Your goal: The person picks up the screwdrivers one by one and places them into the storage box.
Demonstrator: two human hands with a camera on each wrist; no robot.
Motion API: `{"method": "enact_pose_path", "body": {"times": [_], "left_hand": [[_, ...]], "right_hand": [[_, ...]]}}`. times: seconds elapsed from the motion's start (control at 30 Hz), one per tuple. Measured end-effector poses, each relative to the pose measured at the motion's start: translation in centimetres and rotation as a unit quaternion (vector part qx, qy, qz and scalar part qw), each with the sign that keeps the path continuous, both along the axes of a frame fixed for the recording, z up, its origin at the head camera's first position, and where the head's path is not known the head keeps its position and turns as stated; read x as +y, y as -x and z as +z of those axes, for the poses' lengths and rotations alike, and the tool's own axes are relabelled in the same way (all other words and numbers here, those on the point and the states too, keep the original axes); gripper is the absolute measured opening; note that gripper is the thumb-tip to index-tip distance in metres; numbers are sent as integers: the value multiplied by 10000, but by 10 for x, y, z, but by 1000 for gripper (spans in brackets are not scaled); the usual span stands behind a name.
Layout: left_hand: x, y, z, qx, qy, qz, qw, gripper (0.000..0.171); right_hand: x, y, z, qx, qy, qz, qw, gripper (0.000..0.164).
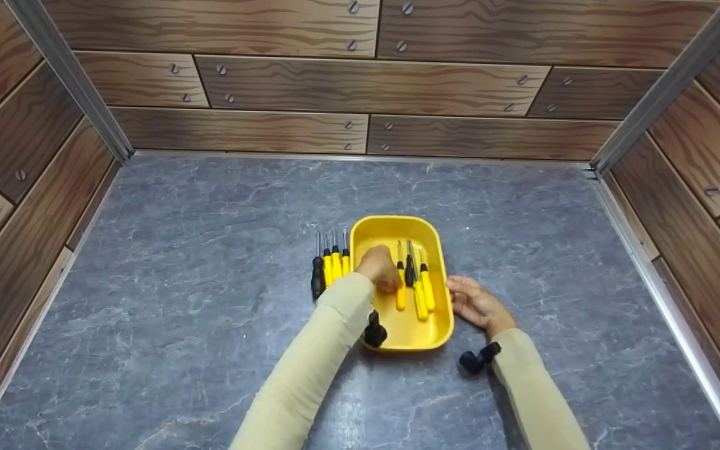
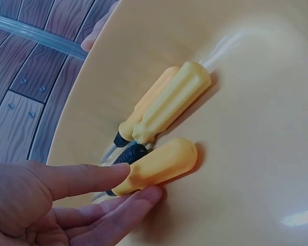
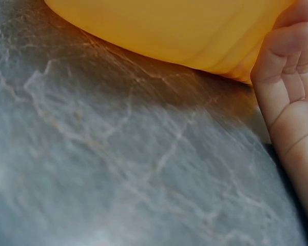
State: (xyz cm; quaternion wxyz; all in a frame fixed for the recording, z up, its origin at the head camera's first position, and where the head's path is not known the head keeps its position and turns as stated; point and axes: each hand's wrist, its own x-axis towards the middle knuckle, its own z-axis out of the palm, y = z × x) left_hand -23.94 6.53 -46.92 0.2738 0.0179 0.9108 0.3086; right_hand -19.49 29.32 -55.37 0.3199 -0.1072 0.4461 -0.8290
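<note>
A yellow tray (image 1: 400,336) holds a few screwdrivers lying side by side. My left hand (image 1: 377,265) reaches over its left wall and pinches the yellow handle of a screwdriver (image 2: 167,161) between thumb and fingers. Beside that one lie a black-handled screwdriver (image 1: 409,272) and two more with yellow handles, the lighter of them a yellow screwdriver (image 2: 174,102) in the left wrist view. Against the tray's right outer wall, my right hand (image 1: 475,303) rests its fingertips, its fingers loosely bent and holding nothing. In the right wrist view its palm faces the camera.
Left of the tray, a row of screwdrivers stands close to its wall: a black one (image 1: 317,278) outermost and several yellow ones (image 1: 336,261), partly hidden by my left sleeve. The grey marbled tabletop (image 1: 210,250) is bounded by wood-patterned walls (image 1: 372,87) with metal edging.
</note>
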Motion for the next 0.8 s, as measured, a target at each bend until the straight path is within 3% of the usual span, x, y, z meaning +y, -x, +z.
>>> {"method": "enact_pose_path", "body": {"times": [0.1,0.33,0.53,0.8], "left_hand": [[-1,0,1,17,-54,71,10000,26],[-3,-1,2,38,-50,94,9999,27],[-4,-3,2,320,208,-48,9993,28],[-4,1,4,-216,-304,261,9990,22]], "right_hand": [[-1,-2,6,-144,161,23,9998,40],[-2,-2,7,-277,170,-77,9994,42],[-2,-2,6,-162,39,-18,9999,46],[-2,-3,9,-226,122,-62,9997,44]]}}
